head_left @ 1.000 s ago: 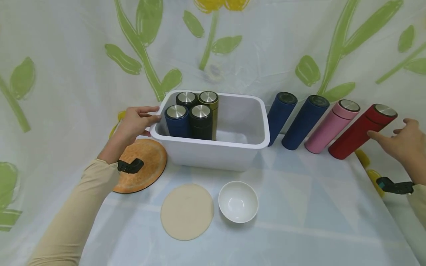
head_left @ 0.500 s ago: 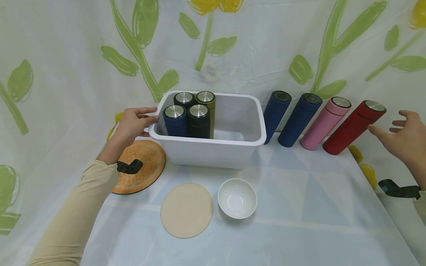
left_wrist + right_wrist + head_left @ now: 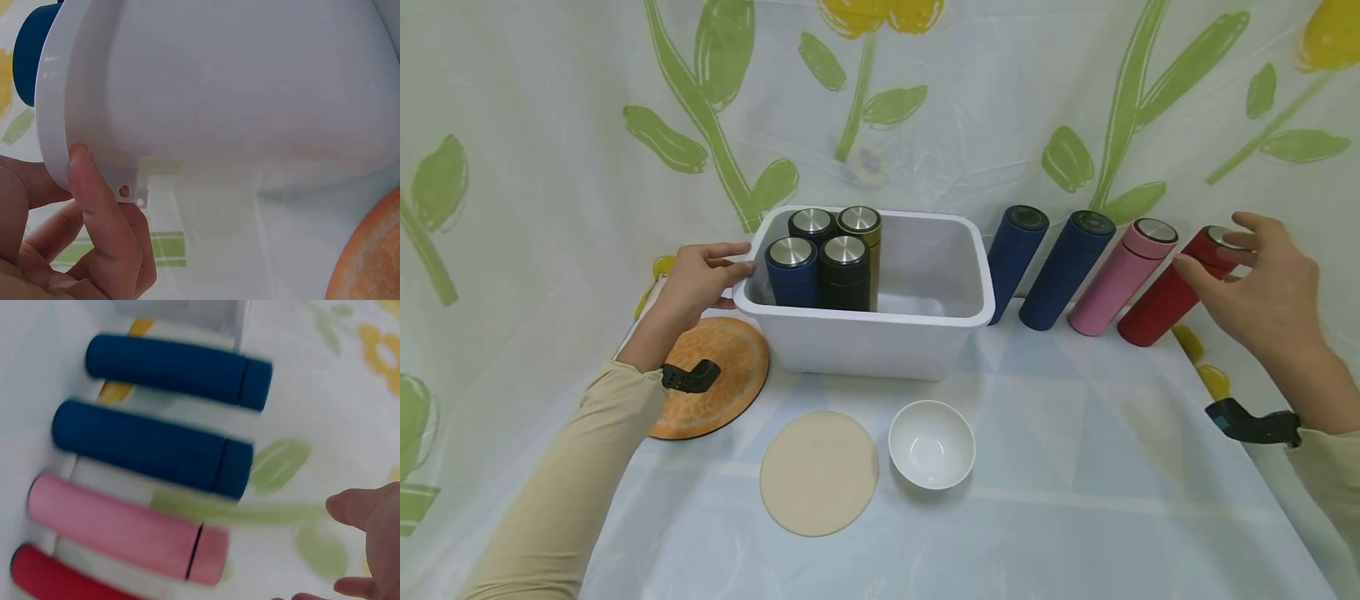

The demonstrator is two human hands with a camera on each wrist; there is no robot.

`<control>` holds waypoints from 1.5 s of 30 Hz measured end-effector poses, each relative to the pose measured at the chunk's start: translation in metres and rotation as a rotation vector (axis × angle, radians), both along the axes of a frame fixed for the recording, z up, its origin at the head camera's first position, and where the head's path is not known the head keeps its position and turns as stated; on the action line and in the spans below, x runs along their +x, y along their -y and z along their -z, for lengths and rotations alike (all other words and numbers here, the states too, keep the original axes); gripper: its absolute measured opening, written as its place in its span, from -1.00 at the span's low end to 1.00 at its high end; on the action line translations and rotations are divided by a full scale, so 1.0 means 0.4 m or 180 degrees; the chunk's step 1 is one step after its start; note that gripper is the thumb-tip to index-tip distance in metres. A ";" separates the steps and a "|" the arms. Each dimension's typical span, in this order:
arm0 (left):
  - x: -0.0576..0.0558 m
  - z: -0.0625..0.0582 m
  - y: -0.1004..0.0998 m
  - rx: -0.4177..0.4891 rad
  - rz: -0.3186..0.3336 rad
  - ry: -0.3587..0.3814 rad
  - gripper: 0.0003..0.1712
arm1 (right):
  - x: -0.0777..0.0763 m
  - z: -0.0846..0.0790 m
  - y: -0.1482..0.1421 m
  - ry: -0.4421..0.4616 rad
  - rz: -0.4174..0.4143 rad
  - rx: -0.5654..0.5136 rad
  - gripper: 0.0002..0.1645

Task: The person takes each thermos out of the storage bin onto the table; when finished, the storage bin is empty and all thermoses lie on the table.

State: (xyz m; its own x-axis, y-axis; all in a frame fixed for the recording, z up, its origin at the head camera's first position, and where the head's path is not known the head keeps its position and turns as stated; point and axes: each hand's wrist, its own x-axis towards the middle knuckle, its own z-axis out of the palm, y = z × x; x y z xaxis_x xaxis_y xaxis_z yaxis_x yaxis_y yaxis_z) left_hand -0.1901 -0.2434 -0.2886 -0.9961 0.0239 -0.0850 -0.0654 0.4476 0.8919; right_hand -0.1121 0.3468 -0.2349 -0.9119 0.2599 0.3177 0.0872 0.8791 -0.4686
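Note:
At the left end of a white plastic bin (image 3: 857, 342), my left hand (image 3: 703, 283) pinches the rim. The left wrist view shows a finger (image 3: 103, 212) against the outside of the bin wall. Inside the bin's left part stand a blue thermos (image 3: 793, 279), two black ones and an olive-gold one, with silver lids. Over at the right, my right hand (image 3: 1262, 279) is spread around the top of a red thermos (image 3: 1165, 300), overlapping its lid in the head view. Beside it stand a pink thermos (image 3: 1120, 279) and two blue thermoses (image 3: 1063, 275).
An orange-brown round mat (image 3: 726, 379) lies under the left forearm. In front of the bin are a beige disc (image 3: 820, 473) and a white bowl (image 3: 932, 446). A flowered cloth (image 3: 970, 108) hangs behind, and the table edge (image 3: 1262, 483) runs along the right.
My right hand has moved left from beside the red thermos to its top. The head view has shifted slightly to the right. My left hand stays at the bin's rim.

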 end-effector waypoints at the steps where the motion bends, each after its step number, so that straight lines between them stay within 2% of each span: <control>1: -0.001 0.001 -0.001 0.0001 0.0000 -0.0003 -0.42 | 0.002 -0.002 0.016 -0.0043 -0.0058 -0.0024 -0.06; 8: -0.004 0.010 -0.007 -0.0006 0.0001 0.0020 -0.43 | 0.021 -0.008 0.107 -0.0423 -0.0626 -0.0049 -0.14; 11: -0.005 0.012 -0.010 -0.0012 -0.0005 0.0028 -0.43 | 0.024 -0.009 0.143 -0.0523 -0.0781 -0.0057 -0.15; 19: -0.006 0.013 -0.018 -0.0010 0.0040 0.0032 -0.43 | 0.024 -0.007 0.218 -0.0563 -0.0975 -0.0266 -0.18; 24: -0.008 0.007 -0.017 0.0027 0.0040 0.0020 -0.41 | 0.016 -0.010 0.244 -0.0703 -0.1031 -0.0276 -0.17; 31: -0.006 -0.001 -0.001 0.0054 0.0041 0.0035 -0.39 | 0.008 -0.013 0.297 -0.0662 -0.1150 -0.0411 -0.18; 38: -0.004 -0.002 0.001 0.0029 0.0025 0.0008 -0.40 | 0.004 -0.004 0.353 -0.0591 -0.1324 -0.0534 -0.15; 45: -0.005 0.001 0.000 0.0011 0.0012 0.0028 -0.40 | -0.017 0.017 0.402 -0.0574 -0.1480 -0.0583 -0.20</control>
